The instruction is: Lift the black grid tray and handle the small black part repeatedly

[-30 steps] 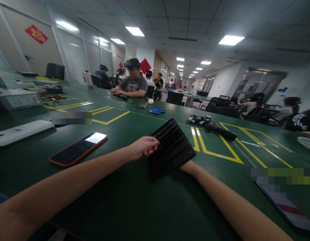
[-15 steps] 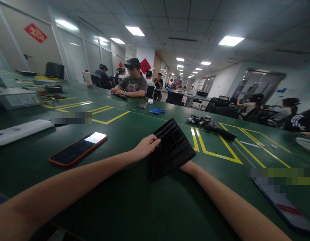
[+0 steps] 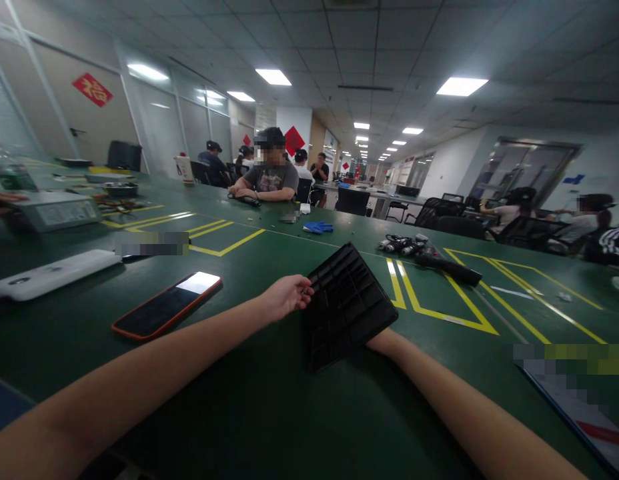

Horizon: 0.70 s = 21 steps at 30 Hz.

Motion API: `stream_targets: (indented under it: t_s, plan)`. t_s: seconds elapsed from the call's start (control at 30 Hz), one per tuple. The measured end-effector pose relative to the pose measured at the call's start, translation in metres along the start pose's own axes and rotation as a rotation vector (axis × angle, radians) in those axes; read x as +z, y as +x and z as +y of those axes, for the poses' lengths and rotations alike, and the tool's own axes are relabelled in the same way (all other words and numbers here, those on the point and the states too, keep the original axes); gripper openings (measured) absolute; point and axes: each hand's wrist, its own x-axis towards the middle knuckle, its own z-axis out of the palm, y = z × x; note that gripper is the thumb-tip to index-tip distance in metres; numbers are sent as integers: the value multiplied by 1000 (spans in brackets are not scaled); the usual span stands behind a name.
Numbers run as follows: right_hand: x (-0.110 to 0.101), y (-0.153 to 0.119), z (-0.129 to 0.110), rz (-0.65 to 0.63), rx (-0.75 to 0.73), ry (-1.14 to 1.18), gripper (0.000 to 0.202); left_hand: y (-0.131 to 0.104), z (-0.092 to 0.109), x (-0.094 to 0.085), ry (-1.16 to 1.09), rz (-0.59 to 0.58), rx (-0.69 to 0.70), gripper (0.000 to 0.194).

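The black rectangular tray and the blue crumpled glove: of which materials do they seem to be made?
The black rectangular tray looks like moulded plastic, fairly matt, judging by its regular ridges. The blue crumpled glove may be rubber or fabric; its folds look soft, finish unclear.

Orange-cased phone (image 3: 167, 311) left of the left hand (image 3: 285, 298) (bright patch at one end). Blue glove (image 3: 318, 228) beyond it, black-capped person (image 3: 270, 179) farther off, yellow tape (image 3: 432, 314) rightward.
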Motion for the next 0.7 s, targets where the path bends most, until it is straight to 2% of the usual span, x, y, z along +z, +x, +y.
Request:
stream_targets:
  t_s: [0.07, 0.23, 0.33, 0.43, 0.5, 0.6, 0.7]
  plan:
    - [-1, 0, -2, 19, -4, 35, 52, 0, -1, -1, 124, -11, 62, 16]
    - [4, -3, 7, 29, 18, 156, 48, -4, -12, 1, 732, -73, 444, 46]
    - [15, -8, 23, 52, 64, 144, 49, -7, -15, 5, 946, -46, 521, 48]
    - [24, -9, 35, 111, 99, 137, 49, -9, -13, 4, 1101, 40, 590, 45]
    - [23, -6, 36, 111, 97, 82, 44, -6, -9, -1, 1181, 126, 650, 44]
    - [4, 0, 34, 82, 171, -110, 37, 4, 0, -19, 1283, 305, 637, 45]
    - [-24, -2, 42, 124, 425, -327, 52, 18, 10, -46, 1370, 487, 477, 47]
